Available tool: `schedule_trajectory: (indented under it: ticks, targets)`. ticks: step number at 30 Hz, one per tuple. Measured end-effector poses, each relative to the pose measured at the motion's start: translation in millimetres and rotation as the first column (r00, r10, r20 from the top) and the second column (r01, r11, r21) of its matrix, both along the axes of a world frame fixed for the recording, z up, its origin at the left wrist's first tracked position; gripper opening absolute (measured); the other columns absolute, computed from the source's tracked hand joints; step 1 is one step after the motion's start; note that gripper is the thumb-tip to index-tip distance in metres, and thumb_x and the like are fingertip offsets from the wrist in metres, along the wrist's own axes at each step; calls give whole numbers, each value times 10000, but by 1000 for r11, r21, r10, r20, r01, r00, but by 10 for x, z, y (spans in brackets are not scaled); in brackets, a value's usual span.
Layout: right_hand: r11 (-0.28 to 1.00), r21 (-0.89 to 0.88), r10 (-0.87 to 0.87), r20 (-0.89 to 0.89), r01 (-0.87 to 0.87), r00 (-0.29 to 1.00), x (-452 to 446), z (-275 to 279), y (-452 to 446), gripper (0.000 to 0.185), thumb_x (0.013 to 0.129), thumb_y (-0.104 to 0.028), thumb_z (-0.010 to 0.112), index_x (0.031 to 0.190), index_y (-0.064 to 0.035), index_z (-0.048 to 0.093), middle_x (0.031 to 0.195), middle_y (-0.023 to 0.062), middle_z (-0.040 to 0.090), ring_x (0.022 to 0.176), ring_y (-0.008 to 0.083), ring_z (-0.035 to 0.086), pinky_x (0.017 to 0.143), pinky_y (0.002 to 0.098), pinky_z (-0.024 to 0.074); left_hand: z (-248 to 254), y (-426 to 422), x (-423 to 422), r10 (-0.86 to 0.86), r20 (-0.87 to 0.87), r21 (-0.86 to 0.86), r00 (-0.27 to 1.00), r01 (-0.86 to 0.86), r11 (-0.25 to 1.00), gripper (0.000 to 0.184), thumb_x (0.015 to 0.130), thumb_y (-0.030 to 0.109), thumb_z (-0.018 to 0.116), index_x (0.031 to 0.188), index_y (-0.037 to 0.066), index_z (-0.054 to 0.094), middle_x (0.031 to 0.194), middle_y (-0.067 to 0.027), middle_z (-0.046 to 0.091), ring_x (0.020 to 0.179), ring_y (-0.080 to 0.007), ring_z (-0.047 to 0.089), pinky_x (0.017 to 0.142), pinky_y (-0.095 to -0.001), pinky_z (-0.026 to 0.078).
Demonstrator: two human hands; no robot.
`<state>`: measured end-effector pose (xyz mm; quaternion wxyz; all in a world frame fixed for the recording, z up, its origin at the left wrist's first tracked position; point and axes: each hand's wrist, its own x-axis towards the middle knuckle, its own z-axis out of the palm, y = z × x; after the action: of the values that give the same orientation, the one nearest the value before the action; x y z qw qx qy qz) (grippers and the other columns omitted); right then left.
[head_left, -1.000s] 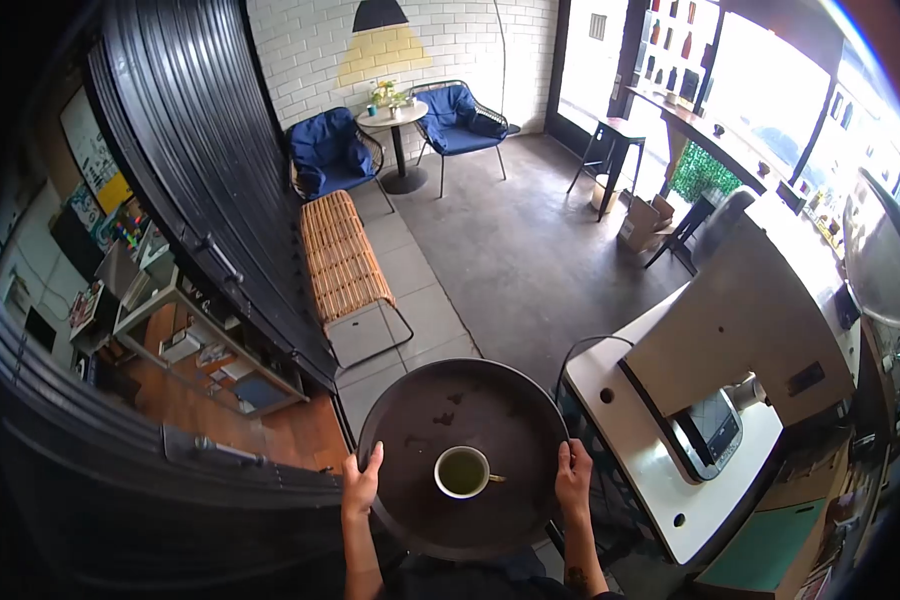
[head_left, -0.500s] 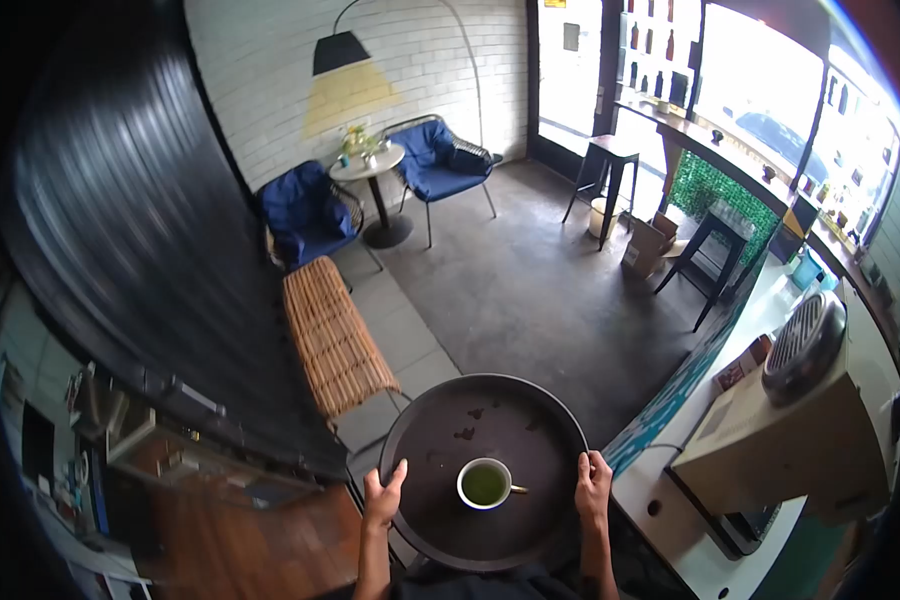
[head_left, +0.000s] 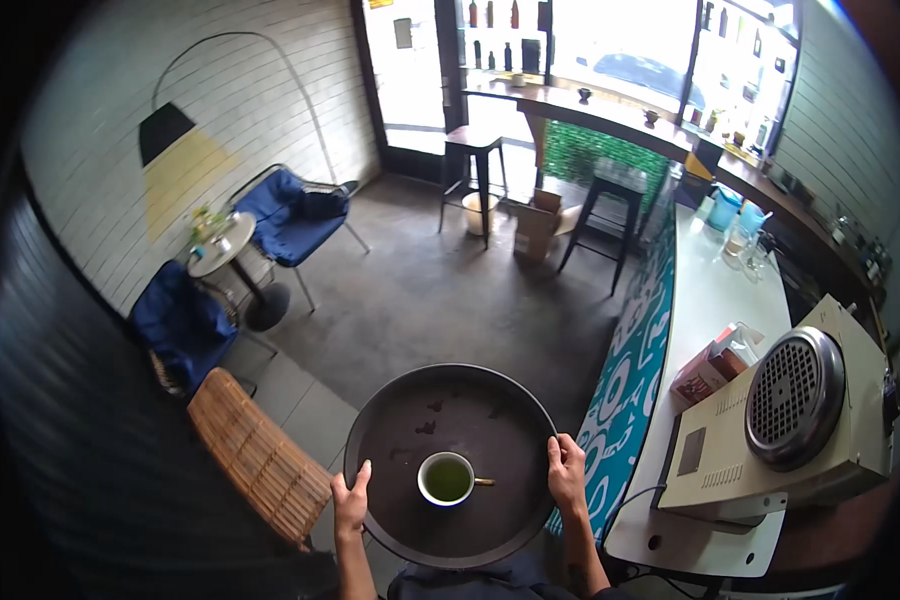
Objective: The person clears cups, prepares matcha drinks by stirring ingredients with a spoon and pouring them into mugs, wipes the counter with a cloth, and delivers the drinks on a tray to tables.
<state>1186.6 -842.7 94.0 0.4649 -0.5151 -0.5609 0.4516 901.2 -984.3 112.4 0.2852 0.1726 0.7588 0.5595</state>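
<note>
A round dark serving tray [head_left: 450, 400] is held level in front of me, gripped at both sides. My left hand [head_left: 351, 498] closes on its left rim, thumb on top. On the right rim, my right hand [head_left: 566, 474] holds it in the same way, fingers wrapped out of sight beneath. Right of the left hand, near the tray's middle, stands an upright white cup [head_left: 446, 479] of green liquid. Its gold-coloured handle points right. A few dark wet-looking marks lie on the tray beyond the cup.
A white counter [head_left: 660, 440] with a beige machine [head_left: 770, 420] runs along my right. To the left are a woven bench [head_left: 255, 455], blue-cushioned chairs [head_left: 292, 218] and a small round table [head_left: 223, 245]. Ahead stand dark stools [head_left: 610, 190] and a cardboard box [head_left: 537, 227].
My view has swung to the right, so the chairs and bench shift left and more of the counter shows. Both hands keep hold of the tray, with the cup still on it.
</note>
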Motion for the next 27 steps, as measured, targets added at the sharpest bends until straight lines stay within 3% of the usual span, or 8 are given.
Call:
schedule_trajectory:
  ticks: [1,3,4,6,10,13,22,27]
  targets:
    - [999,-4,-36,2,36,999,-53,38,118,213,987,-145,531,834,3,554,640,-56,375,580,34,316,490,252,244,-44,217,-83,-16,7,-53,1000,17,998,300,906,223,668,1027,-50,634,957,-62,647,874,-141,586,790,-292,485]
    - [995,-17,-94,20,95,995,-137,55,367,213,986,-144,530,838,6,559,638,-55,379,581,34,317,492,250,245,-529,634,-353,133,-188,-62,973,-147,987,299,904,227,668,1013,-50,639,941,-55,647,839,-138,578,758,-297,489]
    - [991,-23,-133,31,134,991,-188,67,510,212,986,-143,530,841,9,564,637,-55,383,581,34,318,494,249,245,-418,867,-432,104,-182,-60,978,-117,991,299,904,227,668,1013,-50,639,941,-55,647,839,-138,578,758,-297,489]
    - [978,20,-209,41,208,977,-285,112,831,211,985,-143,531,848,12,574,635,-59,390,578,34,320,496,247,248,-44,1406,-541,-294,94,179,951,275,945,273,905,215,660,989,-45,647,908,-48,646,818,-125,568,746,-289,483]
    - [947,-4,-322,57,322,945,-425,109,1397,214,991,-142,522,849,10,572,641,-69,394,578,32,320,496,242,250,-98,2385,-785,-433,-27,299,901,420,857,220,920,170,627,984,-40,651,885,-31,652,811,-103,564,742,-276,475]
    - [909,18,-417,79,417,905,-520,223,1662,226,995,-144,516,841,15,564,649,-71,398,586,28,319,497,240,253,-15,2971,-930,-552,79,225,830,525,821,232,926,173,622,996,-47,648,889,-32,652,802,-107,572,735,-278,485]
    - [844,-21,-529,121,535,840,-681,152,2873,208,984,-130,510,841,16,543,663,-33,409,631,59,366,543,255,302,30,4674,-1149,-659,106,224,745,628,745,254,933,199,621,1013,-41,644,882,-34,651,793,-97,575,721,-253,486]
    - [855,49,-519,105,517,848,-709,113,3924,222,992,-139,513,825,1,556,674,-73,413,627,24,349,537,227,284,39,5630,-1166,-629,128,277,767,581,765,239,937,181,621,1027,-40,644,897,-25,651,802,-91,572,736,-246,484]
